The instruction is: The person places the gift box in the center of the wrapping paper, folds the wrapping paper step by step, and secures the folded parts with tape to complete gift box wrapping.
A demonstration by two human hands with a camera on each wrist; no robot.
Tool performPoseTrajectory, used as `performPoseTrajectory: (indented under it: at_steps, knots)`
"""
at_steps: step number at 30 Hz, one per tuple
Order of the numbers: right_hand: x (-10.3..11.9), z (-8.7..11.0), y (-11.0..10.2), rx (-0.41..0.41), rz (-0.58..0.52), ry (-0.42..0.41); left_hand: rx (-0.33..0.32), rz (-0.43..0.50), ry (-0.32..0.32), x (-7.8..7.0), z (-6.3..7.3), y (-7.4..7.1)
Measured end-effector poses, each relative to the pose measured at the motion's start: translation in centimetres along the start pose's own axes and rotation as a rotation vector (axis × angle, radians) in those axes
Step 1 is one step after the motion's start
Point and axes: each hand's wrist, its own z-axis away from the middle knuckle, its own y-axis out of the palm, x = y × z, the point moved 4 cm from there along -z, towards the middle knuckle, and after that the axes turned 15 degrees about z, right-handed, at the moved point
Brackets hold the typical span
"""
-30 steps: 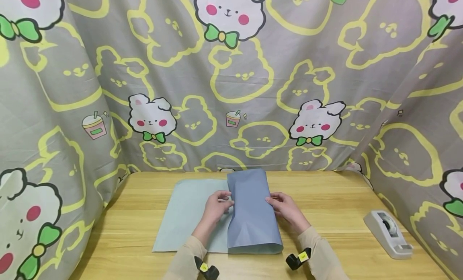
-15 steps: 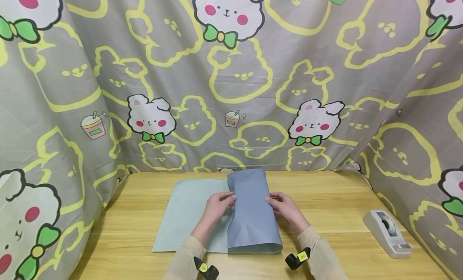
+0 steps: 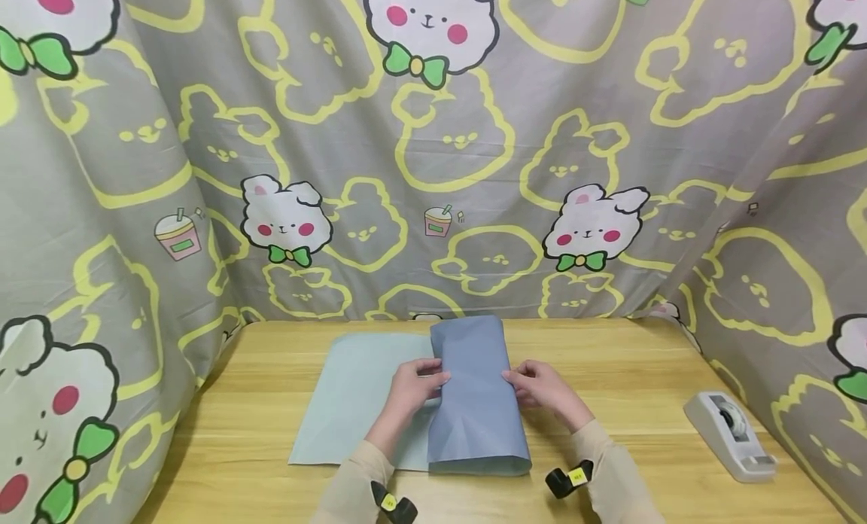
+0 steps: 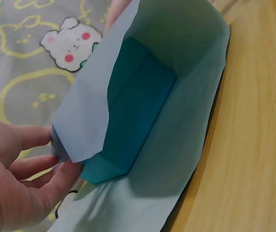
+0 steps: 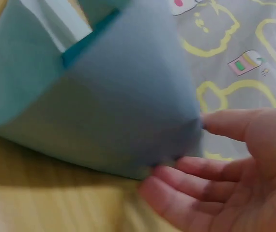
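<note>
A sheet of wrapping paper [image 3: 477, 396], blue-grey on one face and pale green on the other, lies on the table, its right part folded over to the left. Inside the fold, the left wrist view shows a teal box [image 4: 143, 111]; the head view hides it. My left hand [image 3: 410, 388] pinches the free edge of the folded flap, thumb on top and fingers beneath. On the opposite side, my right hand [image 3: 547, 392] holds the folded right edge, its thumb [image 5: 225, 124] at the upper corner and its fingers lower down the side.
A grey tape dispenser [image 3: 730, 437] with a roll of clear tape stands at the right of the wooden table [image 3: 609, 358]. A patterned grey curtain [image 3: 467, 147] surrounds the table at the back and sides.
My left hand's thumb and fingers, parted at the flap's edge a second ago, have closed on it and moved slightly right. My right hand keeps its hold on the fold.
</note>
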Motion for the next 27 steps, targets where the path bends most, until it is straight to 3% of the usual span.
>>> performPoseTrajectory:
  at_steps: [5,8,17,27]
  knots:
    - [0.6,1.0,-0.5,0.12,0.121,-0.08,-0.005,0.014,-0.007,0.0,0.0,0.1]
    - [0.5,1.3,-0.1,0.176,0.113,-0.128,-0.006,0.016,-0.007,0.2,0.0,0.0]
    - [-0.9,0.8,1.1,0.149,0.024,-0.108,-0.053,-0.001,-0.01,-0.1,0.2,0.0]
    - [-1.3,2.2,0.8,0.248,0.031,-0.179,-0.044,0.013,-0.009,0.0,0.1,0.2]
